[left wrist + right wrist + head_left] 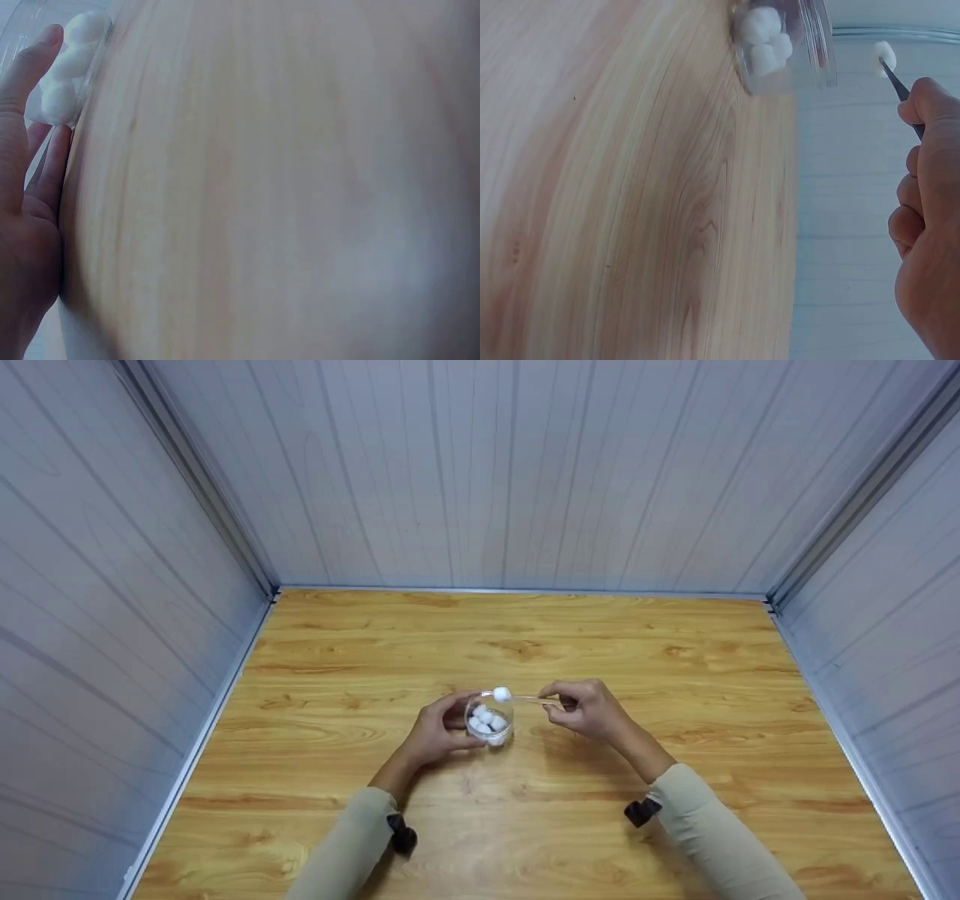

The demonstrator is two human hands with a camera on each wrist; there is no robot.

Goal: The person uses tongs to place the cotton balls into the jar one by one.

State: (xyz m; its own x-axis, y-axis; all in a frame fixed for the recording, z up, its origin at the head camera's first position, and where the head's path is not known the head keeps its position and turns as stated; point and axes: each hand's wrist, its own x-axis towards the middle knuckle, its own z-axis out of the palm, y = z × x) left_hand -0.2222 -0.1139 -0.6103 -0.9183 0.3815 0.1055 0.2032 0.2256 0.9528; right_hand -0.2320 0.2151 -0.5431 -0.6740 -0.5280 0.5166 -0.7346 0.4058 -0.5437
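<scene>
My left hand [435, 733] grips a clear round jar [511, 721] low over the tabletop, thumb on the near side and fingers behind. Several white cotton balls [487, 718] lie inside, also visible through its wall in both wrist views. My right hand [592, 711] pinches slim tweezers [898, 87] between thumb and forefinger, the other fingers curled in. Their tips hold one cotton ball [886, 55]. In the head view that ball overlaps the far rim of the jar; the right wrist view shows it above the jar's open mouth.
Beneath both hands is a wood-grain table [322, 660]. Pale panelled walls [480, 472] enclose it at the back and on both sides. A dark wrist device [403, 835] sits on the left sleeve, another [642, 811] on the right.
</scene>
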